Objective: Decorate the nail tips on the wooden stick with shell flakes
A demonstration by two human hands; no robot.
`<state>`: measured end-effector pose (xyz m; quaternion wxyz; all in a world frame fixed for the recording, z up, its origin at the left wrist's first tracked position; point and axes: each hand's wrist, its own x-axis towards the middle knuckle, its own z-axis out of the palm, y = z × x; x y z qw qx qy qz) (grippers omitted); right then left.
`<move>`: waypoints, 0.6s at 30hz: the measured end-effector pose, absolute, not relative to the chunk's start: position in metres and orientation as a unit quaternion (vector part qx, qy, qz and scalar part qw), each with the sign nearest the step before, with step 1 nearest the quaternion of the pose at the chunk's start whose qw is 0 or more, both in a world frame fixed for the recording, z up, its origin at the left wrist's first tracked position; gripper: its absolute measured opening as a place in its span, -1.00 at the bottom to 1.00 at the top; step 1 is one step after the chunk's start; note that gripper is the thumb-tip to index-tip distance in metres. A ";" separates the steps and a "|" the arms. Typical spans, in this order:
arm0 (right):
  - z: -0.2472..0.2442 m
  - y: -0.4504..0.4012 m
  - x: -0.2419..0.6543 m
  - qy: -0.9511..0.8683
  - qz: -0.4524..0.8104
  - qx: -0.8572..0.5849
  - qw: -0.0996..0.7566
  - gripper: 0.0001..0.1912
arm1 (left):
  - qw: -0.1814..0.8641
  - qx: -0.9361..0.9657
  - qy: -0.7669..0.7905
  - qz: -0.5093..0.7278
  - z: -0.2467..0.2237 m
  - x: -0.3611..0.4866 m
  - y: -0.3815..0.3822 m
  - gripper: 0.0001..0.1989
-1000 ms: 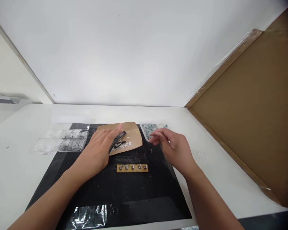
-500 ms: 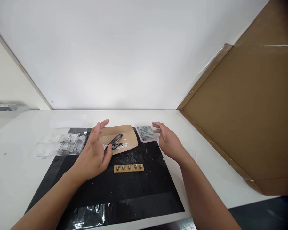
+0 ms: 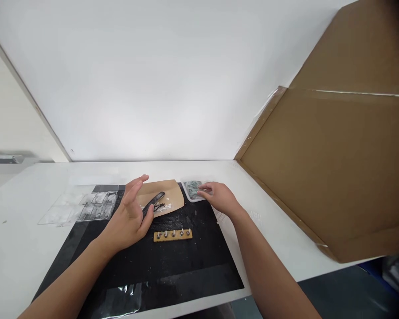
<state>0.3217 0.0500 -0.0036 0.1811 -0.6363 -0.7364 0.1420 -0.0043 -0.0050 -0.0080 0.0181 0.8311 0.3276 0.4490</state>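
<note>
My left hand [image 3: 129, 218] hovers over the left part of the black mat, with fingers stretched out and thumb apart. Beyond its thumb, a curved black nail file [image 3: 154, 203] appears to lie on a tan paper tray [image 3: 176, 195] among small white pieces [image 3: 166, 207] and dark bits. The hand partly covers the tray and the file's near end. My right hand [image 3: 222, 198] reaches over a clear plastic box [image 3: 197, 200] of greenish slender pieces [image 3: 191, 188], its fingers slightly bent and apart. A tan strip [image 3: 173, 237] bearing several small round metal stands with white tips lies between my forearms.
A clear compartment box [image 3: 98, 206] with bagged contents stands at the left. The black mat [image 3: 186, 266] covers the middle of the white table [image 3: 279, 248]. A cardboard panel [image 3: 335, 177] rises at the right, and a white wall [image 3: 153, 88] at the back.
My right hand has moved left and down over the box of greenish pieces. My left hand keeps nearly the same pose. The whole view has shifted slightly.
</note>
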 end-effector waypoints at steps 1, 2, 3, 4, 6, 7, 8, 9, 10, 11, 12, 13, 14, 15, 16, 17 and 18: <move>-0.002 0.053 0.321 -0.737 0.144 -0.637 0.175 -0.68 | 0.020 0.833 0.324 0.447 -0.008 -0.004 -0.005 -0.10; 0.000 0.057 0.321 -0.737 0.144 -0.639 0.167 -0.68 | 0.023 0.836 0.322 0.443 -0.009 -0.004 -0.005 -0.11; 0.001 0.061 0.320 -0.737 0.143 -0.641 0.159 -0.70 | 0.028 0.838 0.322 0.439 -0.009 -0.004 -0.006 -0.12; 0.003 0.065 0.319 -0.738 0.140 -0.643 0.151 -0.73 | 0.032 0.840 0.324 0.434 -0.009 -0.004 -0.006 -0.14; 0.006 0.071 0.317 -0.739 0.136 -0.645 0.138 -0.79 | 0.039 0.844 0.329 0.422 -0.009 -0.004 -0.007 -0.17; 0.008 0.074 0.316 -0.742 0.135 -0.643 0.134 -0.83 | 0.039 0.846 0.331 0.417 -0.009 -0.004 -0.007 -0.17; 0.009 0.075 0.316 -0.745 0.134 -0.640 0.132 -0.87 | 0.037 0.847 0.333 0.412 -0.009 -0.005 -0.007 -0.17; 0.010 0.076 0.316 -0.748 0.133 -0.636 0.132 -0.90 | 0.034 0.848 0.335 0.410 -0.009 -0.005 -0.007 -0.17; 0.010 0.075 0.316 -0.752 0.132 -0.632 0.134 -0.92 | 0.032 0.847 0.338 0.409 -0.009 -0.006 -0.007 -0.17; 0.010 0.074 0.317 -0.754 0.130 -0.629 0.138 -0.93 | 0.030 0.846 0.340 0.409 -0.009 -0.007 -0.006 -0.17; 0.010 0.073 0.318 -0.756 0.128 -0.626 0.144 -0.93 | 0.027 0.845 0.341 0.410 -0.009 -0.008 -0.005 -0.17; 0.010 0.071 0.319 -0.757 0.125 -0.623 0.153 -0.92 | 0.025 0.844 0.342 0.412 -0.010 -0.008 -0.005 -0.17; 0.010 0.069 0.321 -0.757 0.122 -0.620 0.163 -0.90 | 0.022 0.843 0.343 0.414 -0.010 -0.008 -0.004 -0.16; 0.010 0.068 0.323 -0.758 0.120 -0.617 0.176 -0.89 | 0.019 0.842 0.345 0.414 -0.011 -0.009 -0.004 -0.16; 0.010 0.067 0.325 -0.758 0.119 -0.614 0.188 -0.87 | 0.017 0.841 0.348 0.414 -0.011 -0.009 -0.004 -0.15; 0.010 0.066 0.327 -0.758 0.120 -0.609 0.201 -0.85 | 0.016 0.841 0.350 0.413 -0.012 -0.008 -0.004 -0.15; 0.009 0.066 0.329 -0.758 0.124 -0.604 0.213 -0.83 | 0.014 0.841 0.353 0.411 -0.012 -0.008 -0.004 -0.15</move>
